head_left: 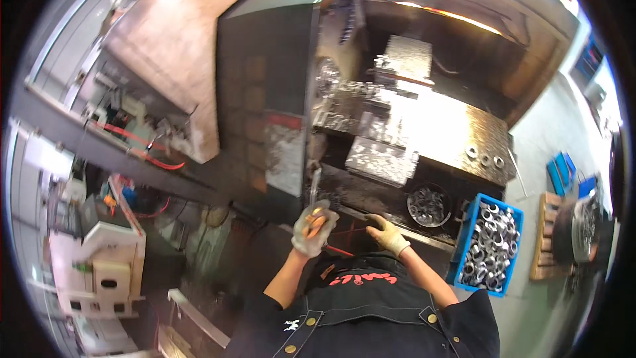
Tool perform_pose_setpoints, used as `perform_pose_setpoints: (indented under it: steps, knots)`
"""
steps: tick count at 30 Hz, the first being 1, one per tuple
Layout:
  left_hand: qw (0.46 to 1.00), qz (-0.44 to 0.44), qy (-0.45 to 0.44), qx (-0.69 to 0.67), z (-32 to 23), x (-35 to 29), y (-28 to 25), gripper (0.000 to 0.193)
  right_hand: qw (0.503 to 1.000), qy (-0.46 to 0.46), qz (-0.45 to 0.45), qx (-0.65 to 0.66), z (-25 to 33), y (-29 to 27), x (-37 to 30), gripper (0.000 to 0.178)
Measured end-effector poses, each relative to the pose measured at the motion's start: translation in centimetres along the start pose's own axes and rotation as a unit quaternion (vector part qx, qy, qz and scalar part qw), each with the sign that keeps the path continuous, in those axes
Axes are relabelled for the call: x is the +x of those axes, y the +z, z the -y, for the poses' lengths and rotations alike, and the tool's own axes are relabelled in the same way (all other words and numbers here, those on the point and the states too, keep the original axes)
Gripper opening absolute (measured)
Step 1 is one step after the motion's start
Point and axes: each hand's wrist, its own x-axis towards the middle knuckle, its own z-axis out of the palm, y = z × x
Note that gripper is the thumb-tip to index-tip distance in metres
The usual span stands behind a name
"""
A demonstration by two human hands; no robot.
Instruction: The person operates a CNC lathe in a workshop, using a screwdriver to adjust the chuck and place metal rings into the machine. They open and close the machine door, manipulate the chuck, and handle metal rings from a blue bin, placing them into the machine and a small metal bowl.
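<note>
My left hand (310,231), in a pale work glove, is closed at the edge of the dark machine door (265,106). Orange shows among its curled fingers, but what it grips is too small to make out. Just above that hand stands a narrow light-grey bar (315,184); whether the two touch is unclear. My right hand (389,234) wears a pale yellowish glove. Its thumb and fingers are apart, with nothing seen in them, near the machine's front sill (414,234). Beyond it, a round container (429,204) holds dark metal shavings.
Inside the machine, three metal rings (485,159) lie on a wet metal cover (464,122); a chuck (327,78) is further left. A blue crate (516,252) full of metal rings stands at my right, with a wooden pallet (542,235) past it.
</note>
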Motion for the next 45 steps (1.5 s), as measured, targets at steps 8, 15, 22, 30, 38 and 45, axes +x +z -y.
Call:
perform_pose_setpoints:
  steps: [8,15,22,30,38,45]
  knots:
    - [0.922,-0.346,-0.035,0.168,-1.5,-0.3,-17.5,0.022,0.997,-0.017,0.059,-0.04,5.8,3.8,5.0,0.042]
    - [0.959,-0.259,-0.087,-0.073,2.6,-3.0,-19.8,0.026,0.995,-0.067,-0.055,0.046,7.2,5.6,13.5,0.031]
    - [0.961,-0.23,-0.148,-0.041,12.3,-8.3,-20.5,0.02,0.935,-0.034,-0.234,0.266,9.4,6.2,25.3,0.032]
    - [0.923,-0.196,-0.161,0.291,10.6,-8.8,-20.4,0.035,0.882,-0.048,-0.438,0.167,12.4,1.0,39.7,0.041]
    - [0.86,-0.284,-0.192,0.378,5.5,-6.5,-12.9,0.034,0.906,-0.117,-0.401,0.072,14.4,-1.3,43.6,0.031]
    - [0.886,-0.312,-0.238,0.245,6.0,-5.2,-12.2,0.035,0.894,-0.074,-0.422,0.132,13.3,-3.0,45.6,0.02]
